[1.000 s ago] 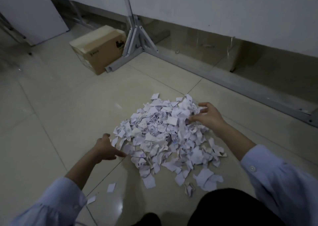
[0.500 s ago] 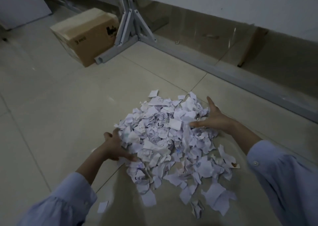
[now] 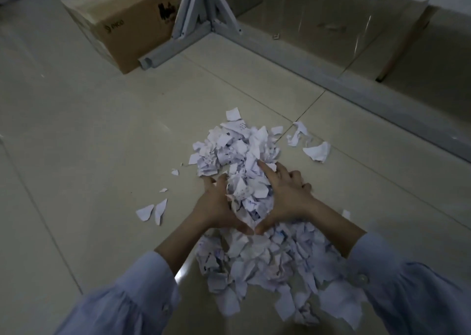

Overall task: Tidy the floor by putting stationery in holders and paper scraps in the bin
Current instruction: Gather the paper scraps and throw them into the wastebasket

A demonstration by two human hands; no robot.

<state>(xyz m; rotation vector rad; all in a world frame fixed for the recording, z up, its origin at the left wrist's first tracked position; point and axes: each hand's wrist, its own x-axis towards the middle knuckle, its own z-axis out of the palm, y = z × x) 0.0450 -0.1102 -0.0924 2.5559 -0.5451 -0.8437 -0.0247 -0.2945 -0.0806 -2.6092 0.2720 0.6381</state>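
Your left hand (image 3: pixel 216 204) and right hand (image 3: pixel 285 197) cup a clump of paper scraps (image 3: pixel 244 197) between them, fingers curled around it, thumbs nearly touching at its near side. The clump sits on top of the larger pile (image 3: pixel 267 263) on the tiled floor (image 3: pixel 89 136). Loose scraps lie around it. A cardboard box (image 3: pixel 127 21) stands well apart

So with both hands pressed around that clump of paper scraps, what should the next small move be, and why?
Probably lift the clump clear of the floor. The left hand and right hand cup a bunch of the paper scraps between them, thumbs nearly meeting at the near side, so the grip looks set. No bin is in view, so where to carry it cannot be told.
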